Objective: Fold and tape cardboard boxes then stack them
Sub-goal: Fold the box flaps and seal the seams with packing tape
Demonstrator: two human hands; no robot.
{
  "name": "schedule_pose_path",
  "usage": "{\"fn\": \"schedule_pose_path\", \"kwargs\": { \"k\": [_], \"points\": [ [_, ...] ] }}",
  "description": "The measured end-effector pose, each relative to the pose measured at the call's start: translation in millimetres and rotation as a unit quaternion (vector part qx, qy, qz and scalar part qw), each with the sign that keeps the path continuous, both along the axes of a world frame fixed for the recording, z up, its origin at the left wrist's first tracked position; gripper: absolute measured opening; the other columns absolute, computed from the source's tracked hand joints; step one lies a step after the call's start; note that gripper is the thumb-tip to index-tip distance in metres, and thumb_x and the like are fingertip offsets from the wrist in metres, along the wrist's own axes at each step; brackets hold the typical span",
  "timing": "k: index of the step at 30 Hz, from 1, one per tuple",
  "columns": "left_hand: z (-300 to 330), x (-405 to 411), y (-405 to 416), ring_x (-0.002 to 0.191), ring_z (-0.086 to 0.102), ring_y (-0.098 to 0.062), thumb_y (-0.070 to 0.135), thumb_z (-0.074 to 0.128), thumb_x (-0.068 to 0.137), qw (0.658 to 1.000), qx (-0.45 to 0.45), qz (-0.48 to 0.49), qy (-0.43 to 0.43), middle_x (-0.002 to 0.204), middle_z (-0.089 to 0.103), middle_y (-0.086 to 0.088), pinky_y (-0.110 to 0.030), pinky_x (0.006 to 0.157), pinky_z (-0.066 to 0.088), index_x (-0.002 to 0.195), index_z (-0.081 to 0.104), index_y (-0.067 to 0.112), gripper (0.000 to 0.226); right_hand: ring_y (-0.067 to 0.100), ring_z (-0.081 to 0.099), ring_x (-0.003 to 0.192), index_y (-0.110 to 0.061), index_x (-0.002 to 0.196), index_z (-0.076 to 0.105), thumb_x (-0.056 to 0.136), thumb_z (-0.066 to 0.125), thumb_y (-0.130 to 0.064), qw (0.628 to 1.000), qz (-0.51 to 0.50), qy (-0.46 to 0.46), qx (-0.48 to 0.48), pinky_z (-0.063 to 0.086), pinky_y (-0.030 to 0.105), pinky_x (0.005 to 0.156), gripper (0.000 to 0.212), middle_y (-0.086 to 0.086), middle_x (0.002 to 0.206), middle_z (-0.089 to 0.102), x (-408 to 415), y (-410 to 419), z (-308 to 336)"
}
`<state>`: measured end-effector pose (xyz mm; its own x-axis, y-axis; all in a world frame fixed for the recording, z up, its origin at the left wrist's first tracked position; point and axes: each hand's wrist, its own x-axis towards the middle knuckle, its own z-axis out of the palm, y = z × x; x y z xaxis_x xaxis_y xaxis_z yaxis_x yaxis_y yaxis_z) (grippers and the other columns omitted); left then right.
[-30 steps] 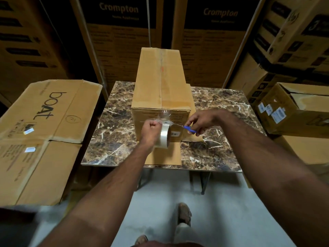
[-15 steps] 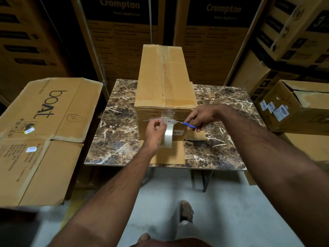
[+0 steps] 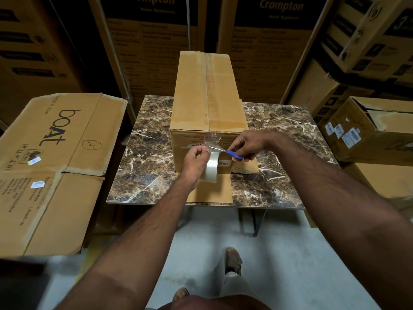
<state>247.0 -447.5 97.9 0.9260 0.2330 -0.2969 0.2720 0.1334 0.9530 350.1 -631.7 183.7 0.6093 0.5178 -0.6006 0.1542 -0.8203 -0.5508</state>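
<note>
Head view, our left hand (image 3: 196,158) gripping the tape roll (image 3: 211,167), our right hand (image 3: 248,145) pinching blue-handled scissors (image 3: 233,154) at the tape strip (image 3: 212,139) against the box (image 3: 209,101).

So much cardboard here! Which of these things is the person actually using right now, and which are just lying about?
In use:
- cardboard box standing on the marble table
- tape roll, held by the left hand
- blue-handled scissors, held by the right hand at the stretched tape

Lying about:
- flattened boAt carton
- open box with labels
- stacked Crompton cartons behind
</note>
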Motion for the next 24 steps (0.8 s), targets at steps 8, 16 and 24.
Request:
{"fn": "schedule_pose_path", "kwargs": {
  "k": [8, 16, 24],
  "points": [
    [-0.2, 2.7, 4.0, 0.08, 0.059, -0.018, 0.025, 0.058, 0.1, 1.0, -0.003, 0.001, 0.014, 0.1, 0.066, -0.004, -0.03, 0.06, 0.049, 0.101, 0.062, 0.018, 0.008, 0.001, 0.057, 0.055, -0.02, 0.103, 0.074, 0.094, 0.064, -0.003, 0.999, 0.021, -0.047, -0.007, 0.048, 0.019, 0.053, 0.022, -0.002, 0.082, 0.07, -4.3, 4.7, 2.5],
    [2.4, 4.9, 1.9, 0.083, 0.056, -0.018, 0.019, 0.053, 0.101, 1.0, 0.025, -0.001, 0.018, 0.097, 0.063, -0.001, -0.031, 0.068, 0.047, 0.098, 0.061, 0.015, 0.009, 0.005, 0.059, 0.06, -0.008, 0.111, 0.071, 0.094, 0.063, -0.001, 0.996, 0.023, -0.09, -0.001, 0.048, 0.017, 0.053, 0.02, 0.0, 0.084, 0.069, -11.5, 1.4, -2.2],
    [0.5, 6.2, 4.2, 0.077, 0.054, -0.014, 0.018, 0.055, 0.099, 0.996, 0.092, -0.013, -0.011, 0.094, 0.061, 0.001, -0.028, 0.064, 0.044, 0.101, 0.062, 0.008, 0.013, 0.007, 0.062, 0.065, -0.014, 0.11, 0.071, 0.094, 0.064, -0.004, 0.997, 0.001, -0.078, 0.028, 0.052, 0.019, 0.057, 0.021, -0.001, 0.09, 0.067, -19.1, -1.5, -11.7]
  ]
}}
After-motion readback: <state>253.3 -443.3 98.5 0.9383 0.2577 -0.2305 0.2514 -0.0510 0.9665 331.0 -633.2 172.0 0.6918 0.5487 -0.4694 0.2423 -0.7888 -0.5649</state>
